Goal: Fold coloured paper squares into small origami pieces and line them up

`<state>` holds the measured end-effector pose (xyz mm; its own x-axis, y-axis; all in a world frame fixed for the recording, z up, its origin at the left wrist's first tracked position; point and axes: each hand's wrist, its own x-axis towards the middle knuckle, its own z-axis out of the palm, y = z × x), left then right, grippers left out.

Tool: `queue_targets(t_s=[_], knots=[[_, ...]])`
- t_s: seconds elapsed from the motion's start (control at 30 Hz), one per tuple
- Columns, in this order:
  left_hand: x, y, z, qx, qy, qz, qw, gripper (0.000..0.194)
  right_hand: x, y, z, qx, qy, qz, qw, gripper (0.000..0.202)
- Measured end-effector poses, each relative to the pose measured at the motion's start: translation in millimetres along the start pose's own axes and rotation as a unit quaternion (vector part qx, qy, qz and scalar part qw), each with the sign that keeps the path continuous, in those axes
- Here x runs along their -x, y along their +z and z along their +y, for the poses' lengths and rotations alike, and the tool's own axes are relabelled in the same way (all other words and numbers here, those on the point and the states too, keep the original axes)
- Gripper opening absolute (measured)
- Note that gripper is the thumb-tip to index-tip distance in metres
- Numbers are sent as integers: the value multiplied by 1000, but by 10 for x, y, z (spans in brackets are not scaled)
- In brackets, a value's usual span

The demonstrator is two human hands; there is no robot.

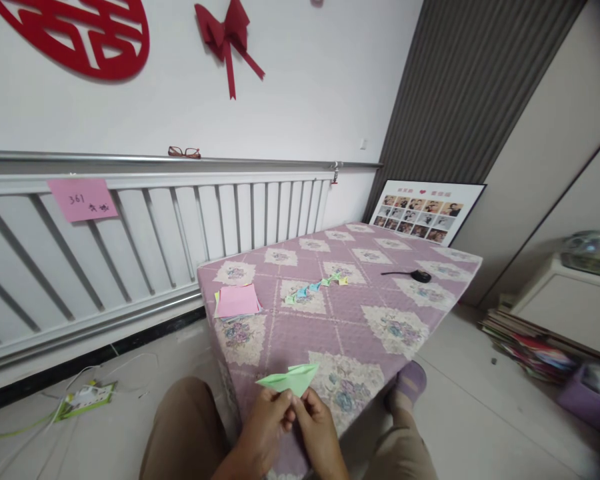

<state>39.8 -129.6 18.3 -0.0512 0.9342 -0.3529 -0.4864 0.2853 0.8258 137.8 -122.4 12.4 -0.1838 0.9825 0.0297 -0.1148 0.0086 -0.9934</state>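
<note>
A partly folded sheet of light green paper (291,380) is held above the near end of the cloth-covered table. My left hand (266,423) pinches its lower edge from the left. Close beside it, my right hand (316,420) grips the same edge, the two thumbs almost touching. Farther up the table lies a row of several small folded paper pieces (315,287) in green, blue and yellow. A stack of coloured square paper (238,301), pink on top, rests near the table's left edge.
The table (340,327) has a purple floral cloth. A black object with a strap or handle (420,276) lies toward its right side. Behind are a radiator (240,217) and a photo board (425,211). A power strip (87,398) with cables is on the floor at left.
</note>
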Motion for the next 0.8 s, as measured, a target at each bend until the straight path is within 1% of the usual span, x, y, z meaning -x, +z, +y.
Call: queue_targets(t_s=[0.1, 0.17, 0.2, 0.27, 0.37, 0.43, 0.47, 0.53, 0.63, 0.73, 0.8], knots=[[53, 1, 45, 24, 29, -38, 999, 44, 36, 33, -30, 17, -10, -18, 1000, 36], [73, -24, 91, 20, 35, -55, 998, 43, 31, 2, -49, 47, -18, -34, 998, 36], [76, -44, 114, 12, 38, -55, 998, 42, 22, -30, -57, 63, -22, -35, 997, 37], [68, -101, 152, -27, 42, -37, 998, 40, -5, -124, -75, 95, -25, -3, 995, 37], [49, -207, 183, -127, 47, 4, 991, 34, -41, -295, -140, 112, -1, 81, 990, 41], [51, -270, 201, -172, 61, 4, 983, 28, -47, -390, -230, 100, 8, 121, 988, 46], [57, -295, 212, -187, 69, -2, 980, 26, -43, -423, -288, 99, 6, 121, 988, 45], [72, -330, 241, -224, 88, -15, 970, 22, -23, -453, -419, 120, -12, 107, 987, 39], [90, -357, 287, -295, 121, -27, 948, 16, 25, -426, -610, 196, -29, 56, 979, 31], [111, -362, 324, -320, 152, -55, 933, 15, 72, -360, -727, 298, -67, -10, 952, 21], [137, -354, 348, -332, 172, -74, 925, 16, 90, -317, -744, 346, -86, -38, 933, 17]])
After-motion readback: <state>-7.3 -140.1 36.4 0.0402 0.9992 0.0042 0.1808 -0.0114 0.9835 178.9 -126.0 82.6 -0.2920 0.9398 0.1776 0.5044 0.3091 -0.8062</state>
